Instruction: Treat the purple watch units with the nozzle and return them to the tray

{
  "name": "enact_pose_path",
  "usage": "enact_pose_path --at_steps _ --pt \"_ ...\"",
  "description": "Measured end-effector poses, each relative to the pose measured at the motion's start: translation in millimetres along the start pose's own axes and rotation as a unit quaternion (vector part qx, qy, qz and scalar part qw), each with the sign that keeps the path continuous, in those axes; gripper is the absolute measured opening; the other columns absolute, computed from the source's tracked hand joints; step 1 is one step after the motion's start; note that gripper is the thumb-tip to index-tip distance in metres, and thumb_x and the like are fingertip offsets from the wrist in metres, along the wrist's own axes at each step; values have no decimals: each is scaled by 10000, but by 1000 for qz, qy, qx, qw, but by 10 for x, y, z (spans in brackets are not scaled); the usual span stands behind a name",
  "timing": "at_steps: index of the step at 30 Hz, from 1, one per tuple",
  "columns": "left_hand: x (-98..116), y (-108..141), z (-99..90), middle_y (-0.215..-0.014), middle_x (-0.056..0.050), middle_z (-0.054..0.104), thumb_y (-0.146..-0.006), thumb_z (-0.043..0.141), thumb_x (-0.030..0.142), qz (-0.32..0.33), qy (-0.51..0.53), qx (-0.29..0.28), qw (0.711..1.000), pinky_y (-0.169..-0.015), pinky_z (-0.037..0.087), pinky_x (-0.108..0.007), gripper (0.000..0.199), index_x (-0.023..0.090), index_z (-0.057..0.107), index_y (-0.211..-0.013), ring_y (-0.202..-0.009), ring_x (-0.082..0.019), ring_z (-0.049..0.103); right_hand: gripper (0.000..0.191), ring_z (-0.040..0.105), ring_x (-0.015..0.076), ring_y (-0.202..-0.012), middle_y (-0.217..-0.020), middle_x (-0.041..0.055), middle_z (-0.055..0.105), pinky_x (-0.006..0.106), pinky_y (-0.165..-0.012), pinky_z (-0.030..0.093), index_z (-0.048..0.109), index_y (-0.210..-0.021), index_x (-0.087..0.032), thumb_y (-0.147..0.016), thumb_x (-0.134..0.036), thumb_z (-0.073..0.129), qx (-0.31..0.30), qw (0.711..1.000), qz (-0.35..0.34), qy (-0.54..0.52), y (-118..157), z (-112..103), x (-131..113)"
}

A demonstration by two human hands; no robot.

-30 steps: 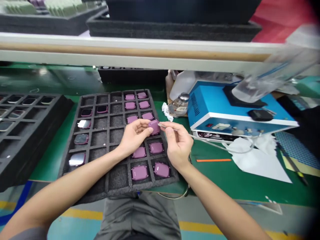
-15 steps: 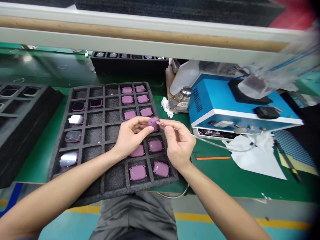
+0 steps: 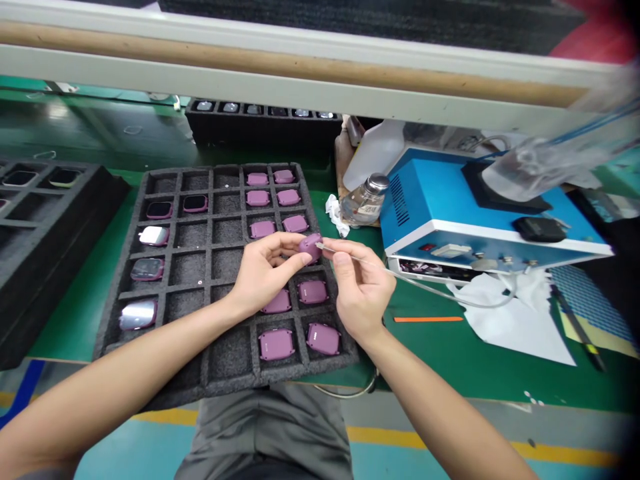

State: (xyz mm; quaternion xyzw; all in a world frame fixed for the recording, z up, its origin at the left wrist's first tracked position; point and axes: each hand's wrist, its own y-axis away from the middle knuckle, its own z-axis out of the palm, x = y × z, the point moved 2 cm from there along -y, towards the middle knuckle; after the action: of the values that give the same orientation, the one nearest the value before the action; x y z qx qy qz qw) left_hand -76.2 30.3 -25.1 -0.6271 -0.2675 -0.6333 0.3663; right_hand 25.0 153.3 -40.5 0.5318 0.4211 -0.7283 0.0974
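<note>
My left hand [image 3: 269, 272] pinches a purple watch case [image 3: 311, 247] above the right part of a dark grey foam tray [image 3: 213, 377]. Closed around a thin pale tube [image 3: 360, 259], my right hand [image 3: 364, 290] brings its light-coloured tip up to the case's right edge; whether they touch I cannot tell. Purple watch cases lie in the tray's two right columns, among them a case [image 3: 277, 344] at the near end. The left columns hold watches with dark faces, such as one watch [image 3: 195, 203], and one with a white piece [image 3: 153, 235] on it.
At the right stands a blue machine [image 3: 425, 193], with the tube looping in front of it. Beside it are a glass bottle [image 3: 367, 200], crumpled tissue [image 3: 336, 215], an orange stick [image 3: 429, 319], white paper [image 3: 530, 327] and a black pen [image 3: 577, 327]. A shelf edge [image 3: 300, 77] crosses above.
Both hands keep their hold, with the tube's tip still at the watch case. The whole view has shifted slightly; little else differs.
</note>
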Motion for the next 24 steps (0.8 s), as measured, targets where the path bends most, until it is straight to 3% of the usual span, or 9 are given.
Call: enact_pose_path --at_steps 14,24 --pt "-1 6 3 -960 -54 796 -761 833 236 12 -6 -18 1000 -738 573 -223 284 152 754 -1020 -852 -150 739 154 744 213 -990 -1028 67 768 415 -917 634 750 -1026 -223 -972 -275 616 4 1000 -1 8 10 0 12" --pt "3 21 7 -992 -72 793 -767 827 284 8 -15 -18 1000 -755 591 -266 297 157 753 -1025 -885 -193 748 156 744 224 -990 -1018 68 765 434 -924 633 752 -1014 -228 -970 -301 622 8 1000 10 10 10 1 9"
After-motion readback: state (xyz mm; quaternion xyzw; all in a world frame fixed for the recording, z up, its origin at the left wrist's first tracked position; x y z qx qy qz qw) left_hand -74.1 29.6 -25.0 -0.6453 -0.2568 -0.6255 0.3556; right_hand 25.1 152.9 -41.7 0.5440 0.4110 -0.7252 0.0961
